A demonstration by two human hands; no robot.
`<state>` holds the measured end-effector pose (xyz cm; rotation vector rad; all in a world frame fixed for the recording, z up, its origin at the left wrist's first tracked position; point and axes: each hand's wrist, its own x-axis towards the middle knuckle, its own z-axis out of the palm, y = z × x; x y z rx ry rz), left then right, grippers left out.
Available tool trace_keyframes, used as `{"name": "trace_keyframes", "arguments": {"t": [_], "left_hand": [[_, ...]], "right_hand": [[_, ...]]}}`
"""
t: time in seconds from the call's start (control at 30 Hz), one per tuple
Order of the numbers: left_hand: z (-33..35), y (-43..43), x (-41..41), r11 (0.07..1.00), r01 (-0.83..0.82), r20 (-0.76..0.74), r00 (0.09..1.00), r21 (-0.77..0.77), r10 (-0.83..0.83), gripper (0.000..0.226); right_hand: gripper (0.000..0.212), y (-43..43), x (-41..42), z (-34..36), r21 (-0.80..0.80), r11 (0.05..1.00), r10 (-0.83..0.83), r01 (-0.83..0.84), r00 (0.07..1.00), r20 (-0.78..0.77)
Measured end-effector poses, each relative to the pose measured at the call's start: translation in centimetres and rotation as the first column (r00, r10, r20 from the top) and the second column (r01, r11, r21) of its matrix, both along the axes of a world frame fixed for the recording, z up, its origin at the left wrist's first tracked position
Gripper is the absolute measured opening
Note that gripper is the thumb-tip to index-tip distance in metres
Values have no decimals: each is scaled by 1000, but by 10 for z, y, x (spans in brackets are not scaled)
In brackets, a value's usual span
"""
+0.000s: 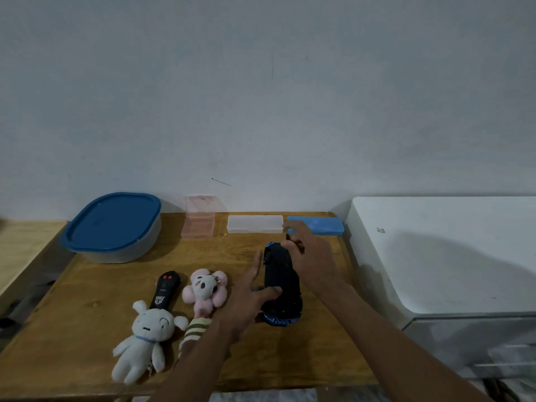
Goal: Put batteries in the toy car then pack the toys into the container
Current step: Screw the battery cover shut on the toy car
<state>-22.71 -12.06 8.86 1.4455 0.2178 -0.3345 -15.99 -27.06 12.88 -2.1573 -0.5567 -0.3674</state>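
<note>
**Toy car belly-up, both hands at it: battery step under way**

Obs.: Dark toy car with blue bumpers [282, 281] lies upside down on the wooden table [87, 300], long axis pointing away from the person. Probable reason: the battery bay is on the underside.

Left hand [249, 297]: thumb laid across the car's near half, fingers straight along its left flank. It reads as a brace to stop the car sliding, not a full grip.

Right hand [309, 256]: over the car's far end, forefinger lifted, other fingers curled down at the chassis. I cannot tell whether they pinch a cover or only touch it. The hands are apart, one at each end of the car.

No loose batteries seen. Beyond the car, along the wall: blue rectangular case [319, 226], frosted clear case [255, 224], and an open pink translucent box [198, 224].

Left of the car: pink flower-shaped plush [204, 288], black remote with red buttons [166, 287], white long-eared plush [148, 335].

Far left of the car: grey oval container with blue lid [116, 227], lid on. Packing not begun.
</note>
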Motion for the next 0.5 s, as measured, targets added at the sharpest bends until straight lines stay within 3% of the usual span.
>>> {"name": "trace_keyframes", "arguments": {"t": [0.1, 0.27, 0.37, 0.5], "left_hand": [[0, -3, -4, 1000, 11, -11, 1000, -23, -11, 92], [-3, -7, -5, 998, 3, -29, 1000, -62, -5, 93], [-3, -11, -7, 996, 4, -35, 999, -84, -7, 94], [-3, -14, -8, 995, 11, -42, 999, -98, -15, 96]], "right_hand": [[7, -3, -2, -1, 15, 999, -31, 31, 999, 16], [13, -10, -6, 3, -32, 999, -7, 8, 1000, 17], [1, -14, -7, 3, 1, 999, -49, 49, 999, 8], [10, -19, -6, 3, -14, 999, -33, 33, 999, -12]]}}
